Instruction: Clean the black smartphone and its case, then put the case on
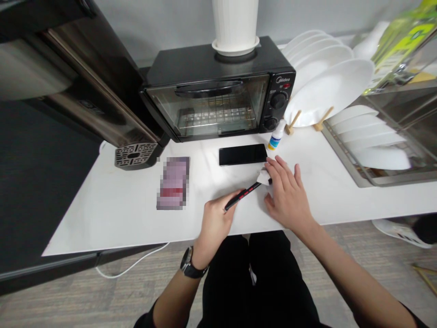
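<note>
My left hand point(218, 216), wearing a watch, is closed around the lower end of a thin black phone point(241, 196). The phone is tilted edge-on, with red marks along its side. At its upper end, my right hand point(287, 193) presses a crumpled white tissue point(263, 176) under the fingertips, with the thumb apart. Behind the hands, another black phone point(243, 155) lies flat, its screen dark. Close to that phone's right end stands a small white spray bottle point(276, 135) with a blue and yellow label.
A purple, pixelated flat object point(173, 183) lies on the white counter point(119, 218) to the left. Behind are a black toaster oven point(218, 86) bearing a white pot point(235, 27), and a drinks machine point(99, 91). White plates point(331, 86) and a sink point(365, 182) are on the right.
</note>
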`<state>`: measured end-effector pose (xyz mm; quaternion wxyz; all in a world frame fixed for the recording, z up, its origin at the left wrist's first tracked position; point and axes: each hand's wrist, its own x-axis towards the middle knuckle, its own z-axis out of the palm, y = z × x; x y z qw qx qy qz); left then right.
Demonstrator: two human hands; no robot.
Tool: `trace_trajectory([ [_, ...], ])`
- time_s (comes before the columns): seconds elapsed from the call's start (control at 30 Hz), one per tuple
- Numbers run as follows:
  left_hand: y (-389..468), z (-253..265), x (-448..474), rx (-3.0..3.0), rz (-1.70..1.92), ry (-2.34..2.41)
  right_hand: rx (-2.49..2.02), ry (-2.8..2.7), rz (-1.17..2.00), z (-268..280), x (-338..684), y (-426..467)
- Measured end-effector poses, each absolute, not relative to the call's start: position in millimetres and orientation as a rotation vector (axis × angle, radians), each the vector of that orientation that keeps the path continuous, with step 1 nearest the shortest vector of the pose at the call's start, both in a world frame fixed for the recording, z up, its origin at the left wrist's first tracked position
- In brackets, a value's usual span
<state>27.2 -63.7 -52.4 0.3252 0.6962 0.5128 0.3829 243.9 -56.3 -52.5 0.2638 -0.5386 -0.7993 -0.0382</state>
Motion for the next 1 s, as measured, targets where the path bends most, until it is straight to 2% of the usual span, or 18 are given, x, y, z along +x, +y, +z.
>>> trace_trajectory([
  [0.3,-74,-64,19,1.838,1.026,1.445,-1.138,-2.379,0.059,-54,164,-106],
  [0.43,-72,-63,18,1.867,1.022,1.417,-1.118,-2.412,-0.016,-53,181,-95],
  [0.67,-62,-53,27,1.851,1.015,1.342,-1.426,-2.19,-0.103,-54,245,-54],
  [0.83,-64,-56,26,1.894,1.011,1.396,-1.376,-2.204,-0.009,-53,210,-73],
  [1.0,-68,-62,19,1.906,0.995,1.422,-1.104,-2.4,0.0,-49,173,-98],
])
